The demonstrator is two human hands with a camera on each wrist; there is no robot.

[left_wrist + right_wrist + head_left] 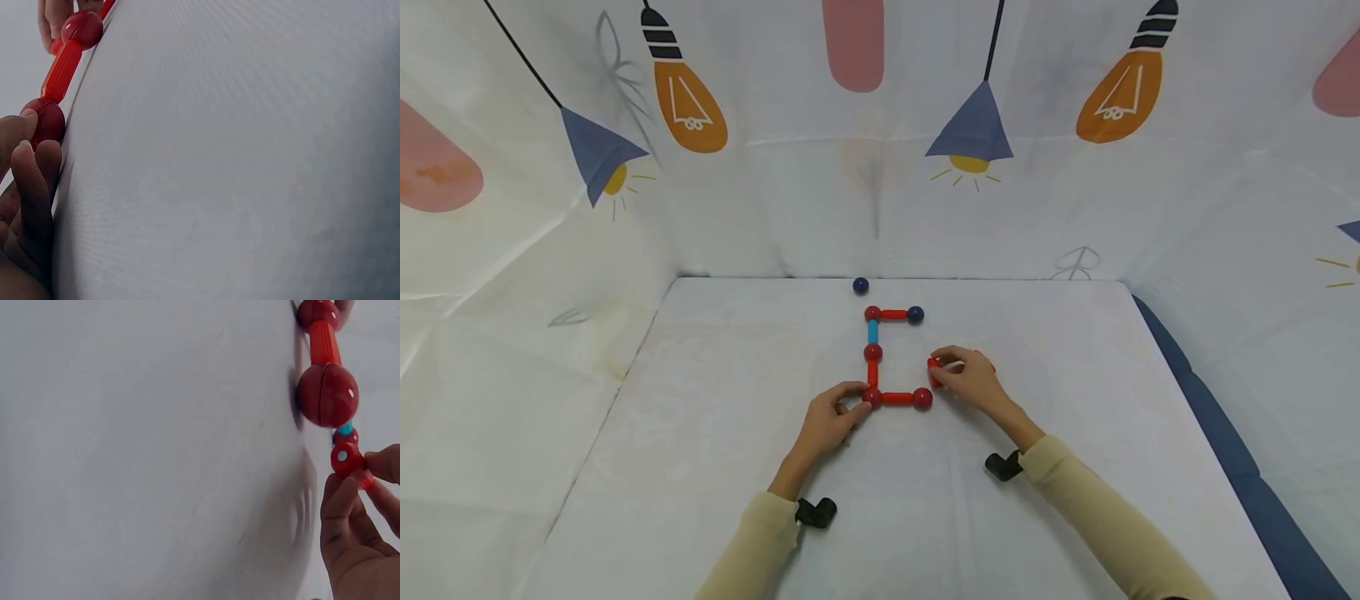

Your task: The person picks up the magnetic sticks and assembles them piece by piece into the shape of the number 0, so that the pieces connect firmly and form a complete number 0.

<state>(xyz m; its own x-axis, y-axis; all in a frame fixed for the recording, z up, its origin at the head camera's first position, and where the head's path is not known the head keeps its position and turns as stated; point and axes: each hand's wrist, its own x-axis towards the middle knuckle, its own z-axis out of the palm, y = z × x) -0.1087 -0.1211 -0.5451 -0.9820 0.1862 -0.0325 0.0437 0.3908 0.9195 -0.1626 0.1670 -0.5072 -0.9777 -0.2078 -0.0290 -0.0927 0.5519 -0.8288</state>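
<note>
Red magnetic rods and balls form a chain on the white table. My left hand (831, 421) pinches its lower-left red ball (872, 398) between thumb and fingers. From there a red rod (897, 399) runs right to another red ball (922, 398). Just right of that end ball, my right hand (976, 382) holds a short red rod (345, 464) by its fingertips, the silver end showing in the right wrist view. Up the left side are a red rod (872, 373), a red ball (872, 352) and a light blue rod (872, 332).
At the top of the chain, a red ball (872, 313) joins a red rod (893, 315) to a dark blue ball (915, 315). A loose dark blue ball (861, 286) lies near the table's back edge. Patterned cloth (812, 208) hangs behind the table (700, 500).
</note>
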